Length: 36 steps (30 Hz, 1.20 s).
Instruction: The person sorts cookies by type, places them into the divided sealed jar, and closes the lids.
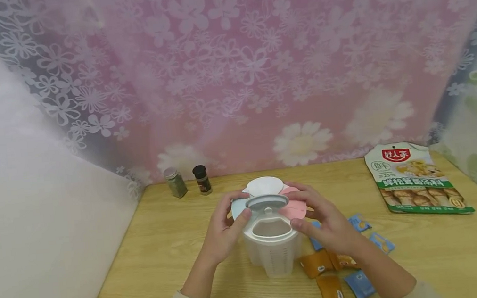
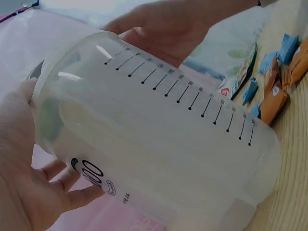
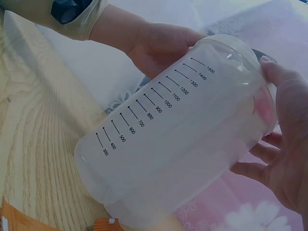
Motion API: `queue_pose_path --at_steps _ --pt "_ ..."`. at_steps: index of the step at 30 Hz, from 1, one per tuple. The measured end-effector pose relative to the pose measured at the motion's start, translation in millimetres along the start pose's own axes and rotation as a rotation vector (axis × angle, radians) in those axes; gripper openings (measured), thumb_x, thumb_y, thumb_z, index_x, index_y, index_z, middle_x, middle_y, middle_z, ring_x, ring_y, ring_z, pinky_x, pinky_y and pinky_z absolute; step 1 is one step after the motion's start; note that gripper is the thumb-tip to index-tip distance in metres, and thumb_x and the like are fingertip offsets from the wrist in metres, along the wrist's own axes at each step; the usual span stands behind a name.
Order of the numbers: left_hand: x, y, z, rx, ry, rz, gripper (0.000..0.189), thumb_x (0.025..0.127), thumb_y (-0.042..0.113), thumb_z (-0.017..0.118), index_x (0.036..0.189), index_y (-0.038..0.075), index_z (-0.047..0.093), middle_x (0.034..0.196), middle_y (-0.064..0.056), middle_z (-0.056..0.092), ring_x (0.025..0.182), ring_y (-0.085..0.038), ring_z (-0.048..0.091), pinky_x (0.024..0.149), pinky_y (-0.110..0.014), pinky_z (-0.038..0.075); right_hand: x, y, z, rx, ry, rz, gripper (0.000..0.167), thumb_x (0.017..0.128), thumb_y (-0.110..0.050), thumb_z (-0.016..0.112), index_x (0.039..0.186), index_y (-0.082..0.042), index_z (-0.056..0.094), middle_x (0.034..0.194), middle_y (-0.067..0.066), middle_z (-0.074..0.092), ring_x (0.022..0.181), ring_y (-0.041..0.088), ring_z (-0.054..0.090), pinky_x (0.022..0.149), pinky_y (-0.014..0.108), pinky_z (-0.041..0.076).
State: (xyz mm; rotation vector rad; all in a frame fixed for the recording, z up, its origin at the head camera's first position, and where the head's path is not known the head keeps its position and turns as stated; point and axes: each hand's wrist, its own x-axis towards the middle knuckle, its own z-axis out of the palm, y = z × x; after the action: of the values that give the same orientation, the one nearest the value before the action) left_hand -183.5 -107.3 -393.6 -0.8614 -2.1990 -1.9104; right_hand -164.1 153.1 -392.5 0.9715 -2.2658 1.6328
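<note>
A translucent plastic storage container [image 1: 275,259] with a measuring scale on its side stands upright on the wooden table. Its top has pastel lids: a blue lid [image 1: 239,207], a white lid [image 1: 265,185] and a pink lid [image 1: 293,206]. Toward the front, a grey lid [image 1: 267,202] is tipped up behind an uncovered opening. My left hand [image 1: 223,230] grips the top from the left, thumb near the grey lid and fingers round the side. From the right, my right hand [image 1: 331,223] holds the rim the same way, its thumb beside the opening. Both wrist views show fingers curled under the rim.
Several orange packets [image 1: 317,264] and blue packets [image 1: 359,285] lie right of the container, partly under my right forearm. At the back left stand a green-filled jar [image 1: 176,183] and a black-capped spice bottle [image 1: 202,180]. A soup seasoning pouch [image 1: 415,178] lies back right, before a flowered curtain [image 1: 249,72].
</note>
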Motion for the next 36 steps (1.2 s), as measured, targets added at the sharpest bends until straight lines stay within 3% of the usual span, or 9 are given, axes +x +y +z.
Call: queue_pose_path --at_steps 6,12,18,26,31,36 --pt "1.6 1.0 3.9 -0.050 0.014 -0.040 0.040 0.099 0.010 0.060 0.138 0.011 0.051 0.135 -0.015 0.044 0.111 -0.018 0.054 0.079 -0.028 0.059 0.0 -0.1 -6.7 0.030 -0.036 0.037 0.053 0.094 0.001 0.063 0.142 -0.015 0.051 0.159 0.009 0.033 0.141 0.003 0.038 0.097 0.029 0.051" --pt "0.4 8.7 9.5 -0.057 0.036 -0.084 0.042 0.098 0.014 0.062 0.138 0.014 0.050 0.138 -0.013 0.043 0.112 -0.020 0.054 0.080 -0.028 0.059 1.3 -12.5 -21.6 -0.086 -0.082 0.103 0.056 0.094 -0.008 0.068 0.144 -0.026 0.051 0.159 0.002 0.036 0.141 -0.001 0.037 0.095 0.029 0.052" --pt "-1.6 10.7 10.2 -0.033 0.077 -0.148 0.045 0.095 0.018 0.067 0.137 0.018 0.050 0.131 -0.009 0.049 0.106 -0.018 0.056 0.081 -0.027 0.057 0.8 -16.5 -24.8 -0.088 -0.111 0.100 0.059 0.094 -0.006 0.068 0.147 -0.021 0.048 0.158 0.004 0.038 0.139 0.000 0.039 0.095 0.030 0.053" --pt "-1.2 8.4 11.2 -0.035 0.110 -0.143 0.041 0.095 0.017 0.066 0.134 0.017 0.051 0.132 -0.007 0.050 0.110 -0.019 0.053 0.082 -0.026 0.056 -5.8 -20.1 -35.0 -0.040 -0.118 0.085 0.062 0.093 0.000 0.065 0.149 -0.015 0.043 0.150 0.005 0.044 0.132 0.007 0.048 0.093 0.032 0.055" --pt "-2.8 4.7 14.2 -0.064 0.116 -0.133 0.041 0.096 0.015 0.063 0.134 0.013 0.047 0.123 -0.009 0.053 0.102 -0.016 0.057 0.080 -0.025 0.054 -19.7 -22.6 -44.0 0.011 -0.132 0.112 0.066 0.095 0.004 0.060 0.153 -0.013 0.035 0.141 0.005 0.050 0.122 0.010 0.055 0.092 0.028 0.054" --pt "0.0 1.4 17.5 -0.066 0.104 -0.096 0.041 0.098 0.014 0.060 0.135 0.012 0.043 0.119 -0.011 0.056 0.102 -0.014 0.059 0.086 -0.024 0.052 -35.5 -18.9 -58.2 0.031 -0.158 0.101 0.064 0.094 0.010 0.057 0.152 -0.007 0.036 0.134 0.001 0.055 0.110 0.013 0.060 0.085 0.025 0.055"
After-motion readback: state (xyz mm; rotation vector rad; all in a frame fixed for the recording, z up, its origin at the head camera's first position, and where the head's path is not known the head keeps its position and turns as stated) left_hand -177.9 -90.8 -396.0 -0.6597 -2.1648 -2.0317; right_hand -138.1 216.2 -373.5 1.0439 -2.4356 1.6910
